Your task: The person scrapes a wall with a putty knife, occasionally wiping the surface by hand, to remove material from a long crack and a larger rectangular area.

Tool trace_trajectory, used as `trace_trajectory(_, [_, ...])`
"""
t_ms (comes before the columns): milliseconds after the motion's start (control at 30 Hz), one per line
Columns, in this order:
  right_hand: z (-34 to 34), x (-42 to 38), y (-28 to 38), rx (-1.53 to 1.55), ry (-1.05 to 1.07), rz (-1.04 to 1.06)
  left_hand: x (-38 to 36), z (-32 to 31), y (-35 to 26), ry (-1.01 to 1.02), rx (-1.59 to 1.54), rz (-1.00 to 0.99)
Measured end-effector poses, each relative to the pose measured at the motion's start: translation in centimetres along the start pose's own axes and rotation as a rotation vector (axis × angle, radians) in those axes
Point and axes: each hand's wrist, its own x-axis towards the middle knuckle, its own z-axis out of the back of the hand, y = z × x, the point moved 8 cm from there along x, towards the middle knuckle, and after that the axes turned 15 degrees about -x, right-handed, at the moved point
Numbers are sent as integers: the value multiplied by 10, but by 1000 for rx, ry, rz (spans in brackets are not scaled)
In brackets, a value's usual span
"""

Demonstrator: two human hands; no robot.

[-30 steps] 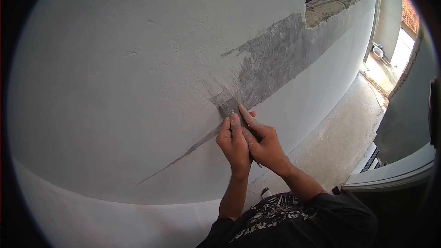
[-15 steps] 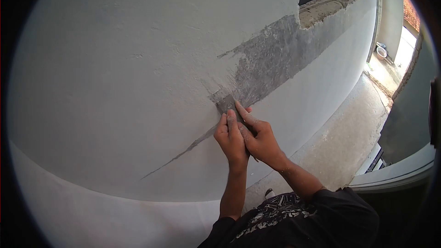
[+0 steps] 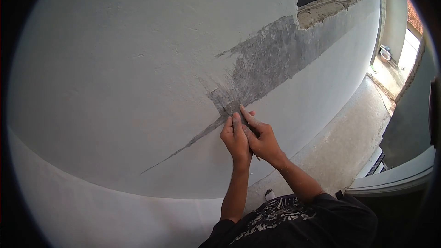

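Note:
Both hands are closed around a flat-bladed scraper, whose grey blade lies against the wall. My left hand presses its dusty fingers on the blade's near side. From the right, my right hand wraps the tool, with its index finger stretched along the blade's edge. Most of the handle is hidden inside the hands. Around the blade, pale paint gives way to a rough grey bare patch. A narrow grey streak tapers down to the left from there.
At the upper right is a broken-edged opening with rubble on its sill. A concrete floor strip runs along the wall's foot towards a bright outdoor area, where a white bucket stands. Lower right is a pale ledge.
Both hands and the scraper have shifted slightly right and down along the wall. More of the grey surface left of the blade now shows, at the upper end of the streak.

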Motion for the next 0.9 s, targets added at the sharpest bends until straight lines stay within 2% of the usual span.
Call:
trace_trajectory(167, [3, -3, -1, -82, 114, -133, -4, 1, 1, -12, 24, 21])
trace_trajectory(233, [2, -6, -7, -78, 86, -131, -2, 7, 11, 24, 51, 28])
trace_trajectory(300, [-1, -9, -23, -52, -21, -37, -2, 12, 21, 25, 54, 2])
trace_trajectory(367, [-5, -2, -36, -58, -140, 145, 0, 19, 30, 26, 64, -17])
trace_trajectory(433, [-2, 1, -21, -64, -137, 136, 4, 14, 22, 36, 74, -35])
trace_trajectory(500, [4, 5, -3, -71, 2, -54, 8, 2, 6, 37, 55, -35])
trace_trajectory(567, [4, 4, 2, -60, 11, -74, 5, -11, -10, 22, 6, -12])
trace_trajectory(667, [-4, -5, -24, -42, -52, -17, 0, 20, 26, -9, 96, -14])
trace_trajectory(700, [-6, -7, -32, -34, -87, 16, 3, 16, 20, -6, 93, -25])
trace_trajectory(800, [3, 5, 4, -76, 85, -128, 3, -2, -2, -5, 70, -26])
trace_trajectory(867, [-3, -8, -10, -27, 31, -105, 7, -7, -13, 18, 38, -17])
trace_trajectory(900, [-5, -3, -14, -2, -8, -57, 1, 11, 9, 1, 100, -31])
